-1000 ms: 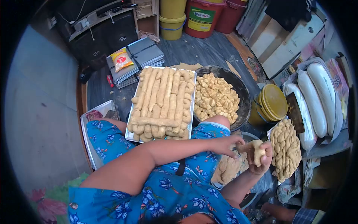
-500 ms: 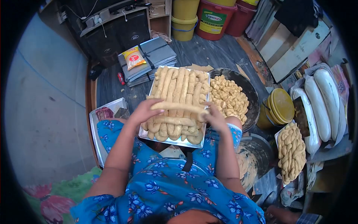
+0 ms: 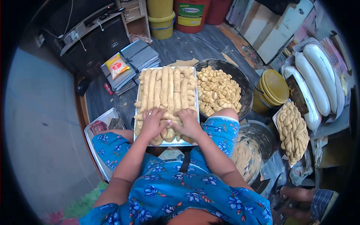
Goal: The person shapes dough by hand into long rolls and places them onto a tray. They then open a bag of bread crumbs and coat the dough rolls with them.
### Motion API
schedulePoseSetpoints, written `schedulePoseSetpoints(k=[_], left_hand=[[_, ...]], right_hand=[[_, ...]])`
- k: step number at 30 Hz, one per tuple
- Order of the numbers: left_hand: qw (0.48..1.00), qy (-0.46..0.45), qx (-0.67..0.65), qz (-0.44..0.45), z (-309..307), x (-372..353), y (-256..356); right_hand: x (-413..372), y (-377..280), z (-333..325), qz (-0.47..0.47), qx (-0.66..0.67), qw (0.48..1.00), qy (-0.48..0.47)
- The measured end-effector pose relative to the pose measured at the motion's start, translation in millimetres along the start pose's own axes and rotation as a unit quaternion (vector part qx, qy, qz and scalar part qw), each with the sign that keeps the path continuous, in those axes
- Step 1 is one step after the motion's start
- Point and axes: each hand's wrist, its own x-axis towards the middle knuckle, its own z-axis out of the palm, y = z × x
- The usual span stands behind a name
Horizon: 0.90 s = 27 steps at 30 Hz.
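Note:
In the head view, a metal tray (image 3: 184,143) rests across my lap, covered with pale dough. Long dough strips (image 3: 165,86) run lengthwise over it, side by side. One dough rope (image 3: 171,116) lies crosswise over them near my end, partly hidden under my hands. My left hand (image 3: 153,122), with a ring on one finger, bends its fingers over this rope. Close beside it, my right hand (image 3: 187,123) curls over the rope's right part, thumbs nearly meeting. Rounded dough ends (image 3: 169,134) bulge out below my hands.
Right of the tray stands a black basin (image 3: 246,84) heaped with dough pieces. Beyond are a yellow-lidded bucket (image 3: 275,88), braided dough (image 3: 292,131) and a residue-smeared basin (image 3: 267,140). A tray stack (image 3: 140,56) carries a yellow packet (image 3: 117,66). Another person's limb (image 3: 300,194) shows lower right.
The dough rope, held up between my spread hands before, now lies down across the strips. My hands have come closer together on it. The camera view has shifted.

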Motion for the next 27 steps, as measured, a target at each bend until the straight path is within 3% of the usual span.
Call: schedulePoseSetpoints(k=[3, 4, 7, 11, 14, 17, 20, 22, 23, 24, 27], left_hand=[[0.994, -0.084, -0.044, -0.051, -11, 8, 3], [0.99, -0.107, -0.062, -0.07, -15, 10, 5], [1.0, -0.006, -0.011, -0.007, -10, 17, 23], [0.992, -0.02, -0.065, 0.11, -13, 55, 95], [0.971, -0.071, -0.088, 0.21, 4, 87, 171], [0.936, -0.107, -0.072, 0.328, 46, 105, 244], [0.898, -0.164, -0.086, 0.4, 99, 101, 302], [0.873, -0.171, -0.102, 0.445, 142, 91, 318], [0.866, -0.2, -0.106, 0.445, 159, 87, 316], [0.859, -0.229, -0.109, 0.445, 177, 83, 313], [0.86, -0.28, -0.048, 0.424, 210, 74, 303]], right_hand=[[-8, 8, 0, -0.01, -0.012, 1.0, 0.007], [-14, 14, 1, -0.042, -0.009, 0.997, 0.056], [-28, 23, -27, -0.016, 0.062, 0.982, 0.178], [-71, 68, -92, 0.042, 0.134, 0.921, 0.364], [-124, 129, -113, 0.166, 0.11, 0.829, 0.522], [-215, 222, -90, 0.312, 0.068, 0.756, 0.572], [-336, 318, -14, 0.475, 0.136, 0.601, 0.628], [-397, 321, 19, 0.627, 0.042, 0.542, 0.559], [-416, 314, 33, 0.665, 0.08, 0.5, 0.55], [-434, 308, 47, 0.7, 0.117, 0.455, 0.539], [-488, 329, 132, 0.63, 0.263, 0.442, 0.582]])
